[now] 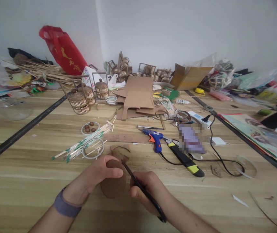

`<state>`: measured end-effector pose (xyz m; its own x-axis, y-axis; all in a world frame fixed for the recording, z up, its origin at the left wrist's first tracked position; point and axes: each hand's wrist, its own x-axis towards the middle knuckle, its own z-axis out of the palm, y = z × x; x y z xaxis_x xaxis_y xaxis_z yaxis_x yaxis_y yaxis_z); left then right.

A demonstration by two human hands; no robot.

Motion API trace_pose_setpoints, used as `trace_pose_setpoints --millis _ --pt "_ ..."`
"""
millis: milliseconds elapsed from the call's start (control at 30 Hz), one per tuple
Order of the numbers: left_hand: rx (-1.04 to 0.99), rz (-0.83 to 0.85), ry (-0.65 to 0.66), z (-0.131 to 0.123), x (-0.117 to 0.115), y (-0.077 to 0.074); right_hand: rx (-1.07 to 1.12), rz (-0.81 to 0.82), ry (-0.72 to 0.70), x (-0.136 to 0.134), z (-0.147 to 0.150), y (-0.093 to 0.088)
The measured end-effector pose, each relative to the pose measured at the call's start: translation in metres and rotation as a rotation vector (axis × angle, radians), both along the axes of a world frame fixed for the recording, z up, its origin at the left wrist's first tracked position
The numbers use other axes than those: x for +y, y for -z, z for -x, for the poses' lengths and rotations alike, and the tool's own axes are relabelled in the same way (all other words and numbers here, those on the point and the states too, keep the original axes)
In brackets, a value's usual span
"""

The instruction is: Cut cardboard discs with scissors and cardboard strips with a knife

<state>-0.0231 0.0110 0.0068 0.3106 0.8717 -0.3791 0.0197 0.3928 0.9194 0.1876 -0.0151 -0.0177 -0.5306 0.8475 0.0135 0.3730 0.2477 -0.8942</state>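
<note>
Low in the head view, my left hand [104, 171] grips a brown oval piece of cardboard [113, 187], its thumb lying across the upper part. A pair of black scissors [140, 186] is in my right hand [148, 187]; the blade tips touch the right upper edge of the cardboard near my left thumb. Just beyond the oval lies a thin curled cardboard strip [121, 150]. To the left of it is a white ring [83, 152] beside green-tipped sticks [80, 145]. How far the scissor blades are apart is hard to make out.
A blue glue gun [156, 139] with its cord and a black-yellow utility knife [184, 158] lie to the right. Small lidded baskets [79, 102] stand at left. Cardboard sheets [138, 94] are piled at the back, near an open box [189, 76] and a red bag [63, 50].
</note>
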Motion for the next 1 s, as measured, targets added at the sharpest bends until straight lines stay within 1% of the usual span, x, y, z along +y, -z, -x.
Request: trace_pose_setpoints --millis 67,100,167,200,267,333,400,500,633,700,900,1000 --pt "-0.028 0.006 -0.072 -0.003 0.0 0.0 0.098 0.039 0.018 0.001 0.001 -0.001" --pt "-0.056 0.012 -0.122 -0.005 0.0 0.001 0.143 0.084 0.035 0.001 0.002 -0.001" --pt "-0.135 0.029 -0.203 -0.011 -0.001 0.003 0.204 0.217 0.087 0.003 0.004 0.001" --pt "-0.174 0.039 -0.213 -0.014 -0.002 0.005 0.224 0.29 0.121 0.004 0.005 0.002" --pt "-0.239 0.056 -0.168 -0.018 -0.004 0.01 0.269 0.398 0.198 0.007 0.006 0.005" --pt "-0.303 0.062 -0.087 -0.022 -0.005 0.015 0.333 0.45 0.269 0.009 0.008 0.006" --pt "-0.391 0.079 -0.025 -0.022 -0.006 0.018 0.401 0.476 0.309 0.01 0.008 0.006" --pt "-0.497 0.124 0.007 -0.021 -0.004 0.019 0.462 0.503 0.323 0.011 0.008 0.005" --pt "-0.527 0.156 -0.003 -0.02 -0.002 0.018 0.485 0.53 0.314 0.011 0.007 0.004" --pt "-0.529 0.147 0.015 -0.021 -0.003 0.016 0.479 0.527 0.314 0.012 0.006 0.003" --pt "-0.57 0.098 0.14 -0.018 -0.007 0.017 0.487 0.544 0.347 0.016 0.005 -0.001" --pt "-0.598 0.116 0.247 -0.016 -0.01 0.02 0.495 0.541 0.362 0.019 0.005 -0.002"
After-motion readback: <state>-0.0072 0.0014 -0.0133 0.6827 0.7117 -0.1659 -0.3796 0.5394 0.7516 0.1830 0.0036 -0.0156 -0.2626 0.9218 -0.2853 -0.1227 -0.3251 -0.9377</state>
